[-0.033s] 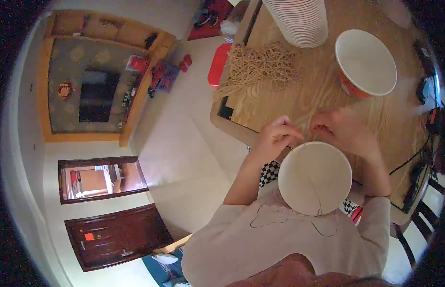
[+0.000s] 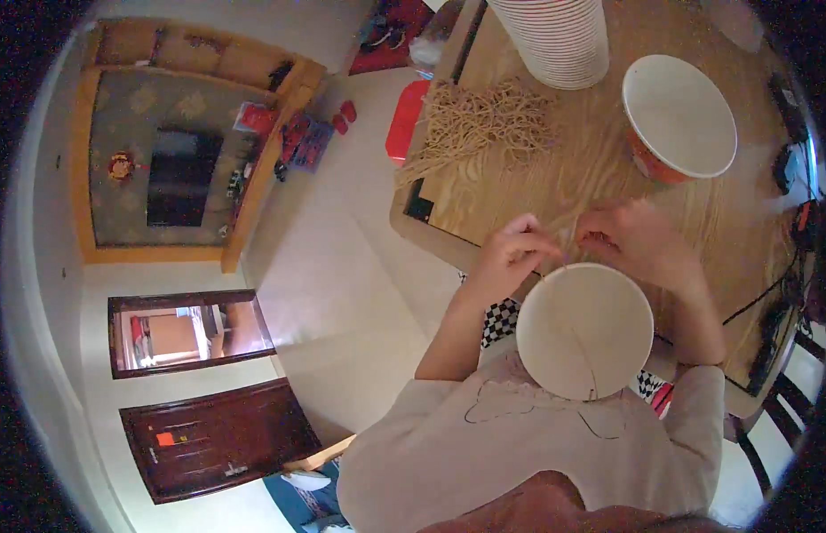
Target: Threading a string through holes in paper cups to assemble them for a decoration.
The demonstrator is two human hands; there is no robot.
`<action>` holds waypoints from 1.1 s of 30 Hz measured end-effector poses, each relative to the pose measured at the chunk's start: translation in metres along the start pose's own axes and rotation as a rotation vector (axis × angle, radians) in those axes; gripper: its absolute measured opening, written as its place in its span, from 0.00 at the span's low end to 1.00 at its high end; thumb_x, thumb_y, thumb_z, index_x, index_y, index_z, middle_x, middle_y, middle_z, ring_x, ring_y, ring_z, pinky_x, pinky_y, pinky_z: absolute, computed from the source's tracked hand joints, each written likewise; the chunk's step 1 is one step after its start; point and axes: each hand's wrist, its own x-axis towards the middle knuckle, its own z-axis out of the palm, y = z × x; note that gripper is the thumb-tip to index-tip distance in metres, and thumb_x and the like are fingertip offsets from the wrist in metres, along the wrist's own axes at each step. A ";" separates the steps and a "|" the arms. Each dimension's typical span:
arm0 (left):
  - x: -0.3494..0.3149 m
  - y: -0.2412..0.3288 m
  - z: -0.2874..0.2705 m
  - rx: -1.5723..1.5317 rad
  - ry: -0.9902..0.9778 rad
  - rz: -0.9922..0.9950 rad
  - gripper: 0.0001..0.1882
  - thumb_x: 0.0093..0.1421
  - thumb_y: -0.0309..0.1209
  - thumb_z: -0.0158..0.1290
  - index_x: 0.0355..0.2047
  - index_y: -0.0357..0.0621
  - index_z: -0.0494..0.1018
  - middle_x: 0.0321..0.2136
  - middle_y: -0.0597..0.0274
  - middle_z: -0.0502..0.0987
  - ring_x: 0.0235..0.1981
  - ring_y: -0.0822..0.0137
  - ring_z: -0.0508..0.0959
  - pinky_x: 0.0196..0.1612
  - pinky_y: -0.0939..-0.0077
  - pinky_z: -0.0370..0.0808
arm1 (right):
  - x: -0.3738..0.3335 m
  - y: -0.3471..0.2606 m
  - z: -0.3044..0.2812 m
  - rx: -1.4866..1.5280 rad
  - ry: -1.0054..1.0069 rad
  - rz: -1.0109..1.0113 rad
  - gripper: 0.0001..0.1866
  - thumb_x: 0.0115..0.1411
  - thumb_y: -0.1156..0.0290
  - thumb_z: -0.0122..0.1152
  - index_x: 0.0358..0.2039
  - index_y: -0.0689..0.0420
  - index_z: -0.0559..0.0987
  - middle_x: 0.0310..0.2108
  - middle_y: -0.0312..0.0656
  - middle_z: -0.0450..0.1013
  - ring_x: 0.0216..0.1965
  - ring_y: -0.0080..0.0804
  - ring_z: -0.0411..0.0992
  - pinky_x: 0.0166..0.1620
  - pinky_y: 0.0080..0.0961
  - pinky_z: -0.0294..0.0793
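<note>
A white paper bucket (image 2: 555, 324) rests against my body at the table's edge, its round opening facing up. A thin brown twine (image 2: 588, 354) runs across inside it, from the far rim to the near rim. Just beyond the far rim, my left hand (image 2: 512, 258) has thumb and fingertips pinched together on the twine's end. My right hand (image 2: 644, 247) is at the right of the same rim with its fingers curled in, slightly blurred; whatever it grips is hidden. A tangled pile of twine (image 2: 493, 124) lies on the table beyond my left hand.
A tall stack of nested paper buckets (image 2: 559, 44) stands at the far side of the wooden table (image 2: 502, 200). One more bucket (image 2: 684, 115), white inside and red outside, stands right of it. Cables and dark devices (image 2: 790, 160) line the right edge. A red stool (image 2: 406, 122) is left of the table.
</note>
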 end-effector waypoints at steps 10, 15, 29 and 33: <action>0.002 0.006 -0.003 -0.128 -0.042 -0.088 0.08 0.50 0.18 0.55 0.31 0.39 0.70 0.28 0.67 0.72 0.28 0.75 0.73 0.32 0.83 0.70 | 0.003 0.006 0.006 -0.035 0.023 0.049 0.04 0.47 0.73 0.58 0.25 0.59 0.75 0.24 0.44 0.73 0.27 0.44 0.72 0.29 0.35 0.71; 0.000 -0.004 -0.006 -0.215 -0.080 -0.042 0.09 0.50 0.20 0.57 0.31 0.41 0.70 0.28 0.67 0.72 0.30 0.76 0.73 0.32 0.83 0.70 | 0.004 0.002 0.004 -0.030 0.027 0.042 0.04 0.47 0.73 0.58 0.24 0.59 0.74 0.24 0.44 0.72 0.28 0.45 0.72 0.30 0.36 0.70; 0.004 0.001 -0.003 -0.065 -0.065 -0.249 0.05 0.50 0.23 0.58 0.28 0.40 0.75 0.28 0.67 0.73 0.30 0.76 0.72 0.32 0.83 0.69 | 0.003 0.001 0.003 -0.033 -0.013 0.029 0.04 0.49 0.72 0.57 0.26 0.58 0.75 0.25 0.44 0.70 0.29 0.45 0.71 0.31 0.38 0.70; 0.002 -0.002 -0.002 -0.268 -0.031 -0.168 0.05 0.50 0.23 0.59 0.28 0.40 0.74 0.29 0.67 0.73 0.29 0.76 0.72 0.32 0.83 0.70 | 0.003 0.000 0.002 -0.004 -0.032 0.029 0.04 0.48 0.72 0.57 0.25 0.58 0.75 0.25 0.44 0.70 0.29 0.45 0.71 0.30 0.38 0.70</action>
